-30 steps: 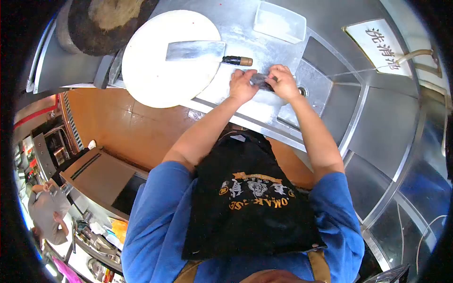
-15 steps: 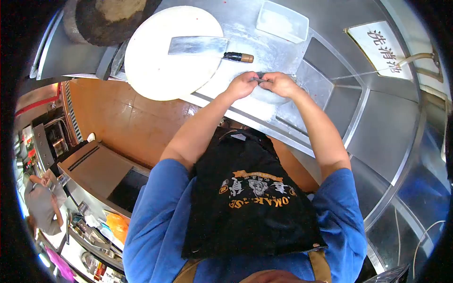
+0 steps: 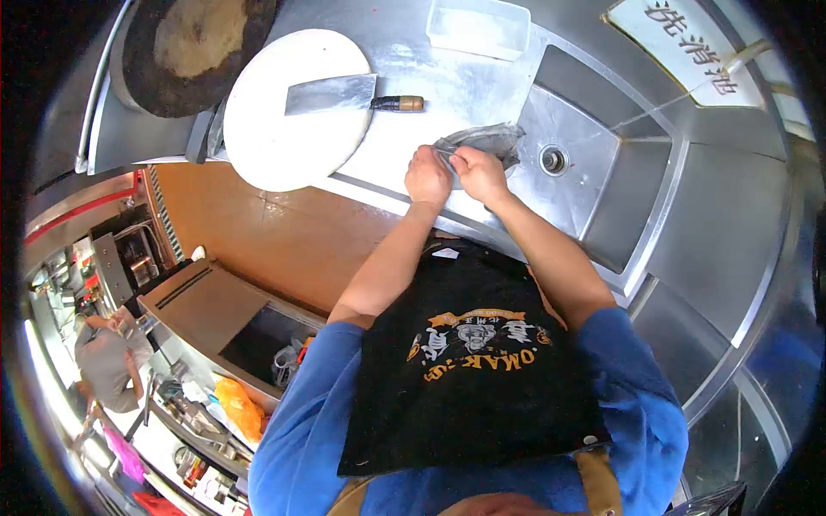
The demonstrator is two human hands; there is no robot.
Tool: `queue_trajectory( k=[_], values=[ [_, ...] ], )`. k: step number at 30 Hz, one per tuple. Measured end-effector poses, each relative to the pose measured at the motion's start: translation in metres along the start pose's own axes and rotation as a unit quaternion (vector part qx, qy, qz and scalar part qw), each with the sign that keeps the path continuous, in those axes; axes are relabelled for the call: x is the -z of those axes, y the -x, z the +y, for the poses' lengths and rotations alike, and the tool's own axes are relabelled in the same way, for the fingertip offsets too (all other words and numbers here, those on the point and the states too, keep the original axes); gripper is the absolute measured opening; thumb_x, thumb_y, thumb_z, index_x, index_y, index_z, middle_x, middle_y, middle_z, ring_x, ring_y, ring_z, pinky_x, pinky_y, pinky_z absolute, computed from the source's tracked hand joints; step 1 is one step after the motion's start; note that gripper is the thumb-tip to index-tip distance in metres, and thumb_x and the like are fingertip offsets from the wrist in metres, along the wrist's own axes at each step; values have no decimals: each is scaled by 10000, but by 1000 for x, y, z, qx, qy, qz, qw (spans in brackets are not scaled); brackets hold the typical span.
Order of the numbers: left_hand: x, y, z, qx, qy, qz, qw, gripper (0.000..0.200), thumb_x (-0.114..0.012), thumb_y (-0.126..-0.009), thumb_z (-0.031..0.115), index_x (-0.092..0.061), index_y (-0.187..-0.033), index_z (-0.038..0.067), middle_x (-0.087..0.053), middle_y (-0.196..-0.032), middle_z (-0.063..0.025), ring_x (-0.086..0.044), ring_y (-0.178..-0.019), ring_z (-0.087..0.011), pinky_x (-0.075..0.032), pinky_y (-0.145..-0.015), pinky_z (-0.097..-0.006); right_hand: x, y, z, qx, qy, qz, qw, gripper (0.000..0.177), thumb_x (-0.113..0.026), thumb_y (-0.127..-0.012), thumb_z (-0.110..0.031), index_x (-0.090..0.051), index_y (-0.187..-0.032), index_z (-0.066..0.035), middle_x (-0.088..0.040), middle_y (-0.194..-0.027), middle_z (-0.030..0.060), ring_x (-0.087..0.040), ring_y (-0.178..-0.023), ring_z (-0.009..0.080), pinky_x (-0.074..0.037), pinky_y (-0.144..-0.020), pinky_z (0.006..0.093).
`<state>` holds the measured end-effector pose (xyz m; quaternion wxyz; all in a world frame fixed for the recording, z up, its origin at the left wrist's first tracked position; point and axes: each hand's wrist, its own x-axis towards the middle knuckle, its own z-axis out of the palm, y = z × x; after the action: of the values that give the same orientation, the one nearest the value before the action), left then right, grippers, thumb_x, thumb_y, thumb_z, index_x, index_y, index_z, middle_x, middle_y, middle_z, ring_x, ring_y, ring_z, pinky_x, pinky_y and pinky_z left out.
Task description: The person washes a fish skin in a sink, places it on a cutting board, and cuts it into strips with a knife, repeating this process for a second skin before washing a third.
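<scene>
A thin, crumpled grey plastic bag [image 3: 490, 138] spreads out over the near left edge of the sink. My left hand [image 3: 428, 178] is closed on its near edge, fingertips pressed together. Right beside it, my right hand [image 3: 479, 175] grips the same edge, thumb and fingers closed. Whatever the bag may contain cannot be made out. To the left, a cleaver [image 3: 335, 95] lies on a round white cutting board [image 3: 258, 142], its dark handle jutting past the board's right rim.
The metal sink [image 3: 594, 163] with its round drain [image 3: 553, 160] is to the right. A clear plastic container [image 3: 478, 30] stands behind on the counter. A thick round wooden block [image 3: 194, 43] is at upper left. Another person [image 3: 107, 365] is far off at lower left.
The grey bag has opened out from a small bunch into a wider sheet behind my hands. My hands now tilt forward, side by side. The camera view has shifted, revealing the drain.
</scene>
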<state>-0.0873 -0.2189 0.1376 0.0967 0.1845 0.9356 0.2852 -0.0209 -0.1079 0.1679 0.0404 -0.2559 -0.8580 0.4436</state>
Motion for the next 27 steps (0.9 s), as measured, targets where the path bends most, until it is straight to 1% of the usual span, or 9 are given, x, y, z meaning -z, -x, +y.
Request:
queue_trajectory(
  k=[6,11,15,21,23,24,25,26,27],
  values=[
    [2,4,4,75,-19,-15,997,207,-459,-977,221,-533,-970,28,-666,-872,-251,-641,-822,-457,-486,-755,-564,21,11,4,-26,-93,7,995,214,-626,-895,-288,-661,-858,-80,-653,-796,185,-633,-758,402,-497,-660,471],
    [5,-2,-11,88,-26,35,995,246,-417,-1009,260,-525,-987,41,-661,-830,-259,-642,-798,-464,-486,-744,-561,59,19,75,-147,-187,75,968,174,-636,-934,-197,-701,-985,-44,-703,-892,79,-643,-807,194,-508,-743,342],
    [27,-14,-36,28,4,84,996,203,-436,-1007,215,-533,-991,37,-656,-892,-263,-632,-838,-460,-487,-748,-534,123,19,173,-335,-488,225,774,199,-544,-989,-161,-645,-1085,-19,-674,-1007,96,-639,-915,230,-515,-833,389],
    [21,-17,-37,-12,28,87,996,212,-437,-1007,204,-555,-989,28,-660,-889,-244,-625,-838,-458,-480,-757,-526,161,13,222,-392,-585,383,598,279,-559,-982,-209,-593,-1173,-9,-653,-1125,114,-644,-1031,285,-530,-875,445],
    [25,-18,-34,-5,17,71,997,210,-438,-1006,201,-554,-990,27,-662,-897,-241,-624,-836,-457,-480,-753,-526,171,16,270,-409,-526,418,618,317,-607,-936,-240,-610,-1158,-14,-662,-1130,114,-649,-1032,292,-532,-879,440],
    [27,-17,-35,2,12,64,998,209,-438,-1006,200,-553,-990,26,-663,-901,-240,-623,-835,-457,-480,-751,-526,181,28,300,-425,-434,393,690,328,-626,-911,-246,-622,-1145,-16,-665,-1131,117,-651,-1033,295,-536,-871,434],
    [28,-19,-41,7,10,79,997,210,-438,-1006,201,-553,-991,27,-662,-901,-240,-623,-837,-456,-479,-749,-527,199,48,340,-433,-103,246,861,340,-645,-886,-251,-633,-1132,-17,-669,-1132,121,-653,-1033,298,-539,-864,429],
    [29,-24,-51,13,8,94,995,210,-437,-1006,203,-552,-992,27,-660,-902,-240,-622,-839,-456,-479,-747,-527,228,73,366,-382,263,119,878,351,-665,-861,-257,-645,-1119,-19,-673,-1134,125,-656,-1033,301,-542,-856,423],
    [32,-28,-60,22,7,109,994,210,-437,-1005,204,-552,-992,28,-659,-902,-241,-621,-842,-455,-478,-745,-528,257,95,377,-359,375,100,849,364,-684,-836,-263,-656,-1106,-21,-676,-1135,128,-658,-1033,303,-545,-848,418]
  ],
)
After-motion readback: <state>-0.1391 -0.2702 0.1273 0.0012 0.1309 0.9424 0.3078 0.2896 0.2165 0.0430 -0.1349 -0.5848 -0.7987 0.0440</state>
